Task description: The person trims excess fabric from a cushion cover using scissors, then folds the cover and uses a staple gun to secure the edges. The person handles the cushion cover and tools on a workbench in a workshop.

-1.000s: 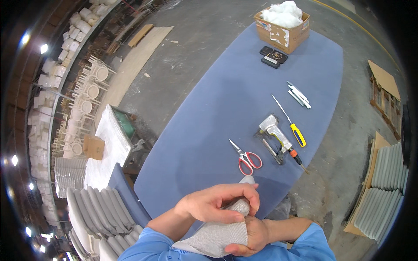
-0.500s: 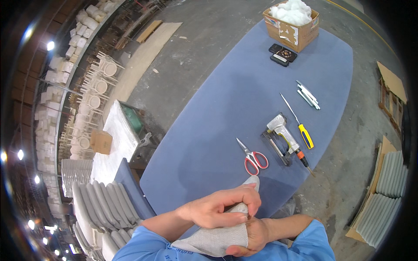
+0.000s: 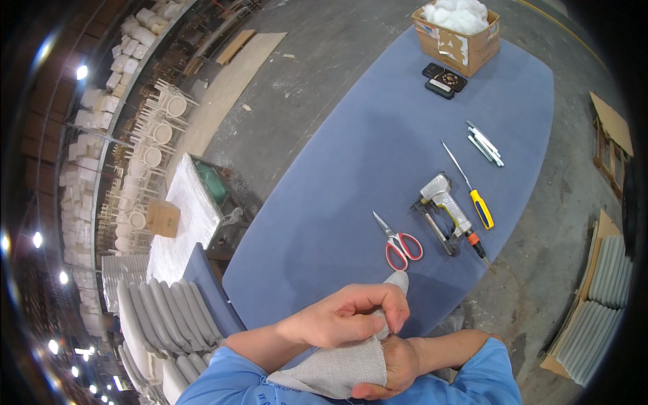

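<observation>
The left hand [image 3: 347, 314] pinches the grey woven fabric [image 3: 344, 364] at its top edge. The right hand [image 3: 391, 364] grips it from beneath, at 5 o'clock of the left.

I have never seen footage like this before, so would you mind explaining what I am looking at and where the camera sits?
There is no machine here: a person wears a wide fisheye camera on the head, looking down at their own two bare hands, so straight edges bend near the rim. The left hand pinches a piece of grey woven fabric from above, while the right hand supports it from below. Ahead lies a long blue table. On it rest red-handled scissors, a staple gun, a yellow-handled screwdriver and, at the far end, a cardboard box of white stuffing.
</observation>
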`<state>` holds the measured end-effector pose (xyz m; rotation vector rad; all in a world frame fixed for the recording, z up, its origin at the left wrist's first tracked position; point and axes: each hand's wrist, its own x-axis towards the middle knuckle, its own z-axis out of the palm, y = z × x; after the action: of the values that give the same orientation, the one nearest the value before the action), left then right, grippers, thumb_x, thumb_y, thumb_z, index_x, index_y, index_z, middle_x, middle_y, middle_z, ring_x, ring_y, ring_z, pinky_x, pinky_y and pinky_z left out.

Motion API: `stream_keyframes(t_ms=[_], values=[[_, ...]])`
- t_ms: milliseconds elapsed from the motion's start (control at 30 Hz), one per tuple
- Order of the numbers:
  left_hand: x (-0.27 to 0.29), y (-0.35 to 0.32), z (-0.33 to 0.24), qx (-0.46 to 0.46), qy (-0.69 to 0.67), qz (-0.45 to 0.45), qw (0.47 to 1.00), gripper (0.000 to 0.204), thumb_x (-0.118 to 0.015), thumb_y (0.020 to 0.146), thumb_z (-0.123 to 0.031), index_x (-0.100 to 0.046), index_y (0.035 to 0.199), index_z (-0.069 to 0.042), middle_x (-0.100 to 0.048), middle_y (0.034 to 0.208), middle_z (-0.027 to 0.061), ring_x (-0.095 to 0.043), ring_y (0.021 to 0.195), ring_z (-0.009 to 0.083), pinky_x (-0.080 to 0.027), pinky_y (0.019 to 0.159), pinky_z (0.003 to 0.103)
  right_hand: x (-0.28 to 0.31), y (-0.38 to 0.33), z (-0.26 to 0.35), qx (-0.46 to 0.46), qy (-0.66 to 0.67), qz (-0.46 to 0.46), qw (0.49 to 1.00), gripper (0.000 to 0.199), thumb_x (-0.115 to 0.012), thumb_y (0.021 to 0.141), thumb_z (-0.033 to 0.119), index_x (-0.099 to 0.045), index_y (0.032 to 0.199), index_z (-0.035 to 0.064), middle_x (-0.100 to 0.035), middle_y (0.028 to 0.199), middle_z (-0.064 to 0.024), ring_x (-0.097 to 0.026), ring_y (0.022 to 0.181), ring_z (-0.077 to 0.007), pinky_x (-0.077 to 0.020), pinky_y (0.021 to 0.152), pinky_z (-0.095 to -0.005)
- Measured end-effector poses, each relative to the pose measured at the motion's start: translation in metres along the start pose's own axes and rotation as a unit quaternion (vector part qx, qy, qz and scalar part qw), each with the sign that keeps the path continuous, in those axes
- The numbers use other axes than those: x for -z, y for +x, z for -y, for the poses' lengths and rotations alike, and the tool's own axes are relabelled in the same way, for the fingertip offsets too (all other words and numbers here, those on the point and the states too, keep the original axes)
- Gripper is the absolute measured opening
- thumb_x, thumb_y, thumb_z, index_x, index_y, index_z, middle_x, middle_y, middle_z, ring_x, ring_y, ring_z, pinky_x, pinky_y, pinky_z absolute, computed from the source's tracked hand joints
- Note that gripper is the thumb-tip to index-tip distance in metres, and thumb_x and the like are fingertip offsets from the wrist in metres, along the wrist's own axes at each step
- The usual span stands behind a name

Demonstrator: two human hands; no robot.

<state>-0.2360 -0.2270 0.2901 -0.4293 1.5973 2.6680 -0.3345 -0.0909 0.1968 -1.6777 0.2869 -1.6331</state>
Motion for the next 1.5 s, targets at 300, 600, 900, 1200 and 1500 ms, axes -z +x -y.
stream_keyframes(t_ms=[300,600,900,1200,1500], values=[[-0.002,-0.001,-0.001,-0.015,0.077,0.012,0.997,0.016,-0.05,0.097,-0.007,-0.059,0.108,-0.001,-0.057,0.114,0.007,-0.054,0.105,0.0155,-0.045,0.093,0.033,0.008,0.007,0.011,-0.049,0.005,-0.02,0.999,0.041,-0.068,0.096,0.03,-0.068,0.119,-0.0036,-0.071,0.111,-0.0193,-0.069,0.1,-0.0388,-0.0546,0.091,-0.0461],[0.004,0.004,-0.001,-0.032,0.076,0.045,0.996,0.022,-0.053,0.097,-0.02,-0.061,0.108,-0.002,-0.056,0.113,0.0084,-0.051,0.11,0.0223,-0.038,0.102,0.04,0.009,0.011,0.011,-0.007,-0.001,-0.05,0.999,0.045,-0.072,0.094,0.029,-0.067,0.124,-0.0049,-0.071,0.116,-0.0202,-0.07,0.104,-0.0385,-0.0549,0.096,-0.0453],[-0.004,0.005,0.001,-0.068,0.156,0.024,0.985,0.012,-0.06,0.09,-0.01,-0.059,0.1,-0.005,-0.055,0.108,0.0073,-0.051,0.104,0.0236,-0.038,0.098,0.04,0.013,0.004,0.007,-0.001,-0.002,-0.025,1.0,0.045,-0.071,0.094,0.03,-0.068,0.125,-0.0033,-0.071,0.121,-0.0201,-0.07,0.11,-0.0375,-0.054,0.098,-0.0462],[-0.003,0.004,-0.005,-0.017,0.216,0.054,0.975,0.012,-0.061,0.091,-0.009,-0.057,0.103,-0.008,-0.055,0.112,0.0078,-0.05,0.114,0.0265,-0.024,0.119,0.053,0.011,-0.005,-0.001,0.03,-0.009,0.019,0.999,0.054,-0.073,0.094,0.034,-0.065,0.133,-0.0015,-0.068,0.131,-0.0167,-0.063,0.121,-0.0345,-0.0446,0.109,-0.0474],[-0.012,0.003,-0.017,0.014,0.254,0.033,0.967,0.018,-0.062,0.093,-0.008,-0.056,0.109,-0.008,-0.054,0.124,0.0117,-0.045,0.128,0.0321,-0.027,0.117,0.053,0.011,-0.023,0.0,-0.046,0.121,0.0,0.992,0.045,-0.071,0.097,0.032,-0.066,0.124,-0.0035,-0.067,0.126,-0.0161,-0.064,0.116,-0.0335,-0.0476,0.103,-0.0445]])
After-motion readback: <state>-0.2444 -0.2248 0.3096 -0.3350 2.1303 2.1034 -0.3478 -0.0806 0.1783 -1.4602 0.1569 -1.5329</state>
